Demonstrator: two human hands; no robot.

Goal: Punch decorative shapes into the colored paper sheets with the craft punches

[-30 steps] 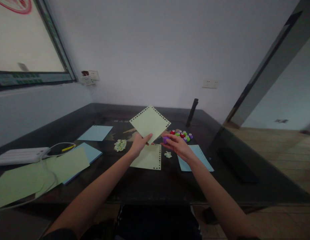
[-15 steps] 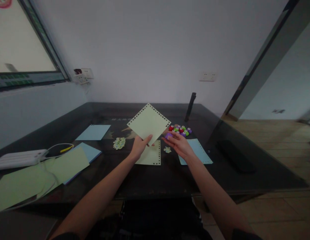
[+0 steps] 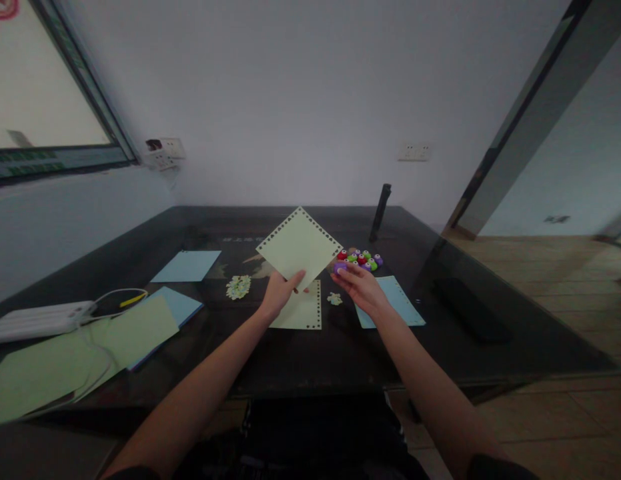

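My left hand is closed on a light green paper sheet, held corner-up above the table with its thumb on the front. Small shapes are punched along its two upper edges. In my right hand is a purple craft paper punch, gripped by the fingers beside the sheet's right corner. Below lies another green sheet with punched edges, partly hidden by my left hand. A small heap of paper cut-outs sits between the hands. Several red, green and purple punches stand just beyond my right hand.
A blue punched sheet lies at right, near a black flat object. A black upright object stands behind. At left are a bigger cut-out pile, a blue sheet, green sheets and a white power strip.
My right fingers have drawn in around the purple punch, which is turned and slightly raised. The green sheet in my left hand stays almost where it was.
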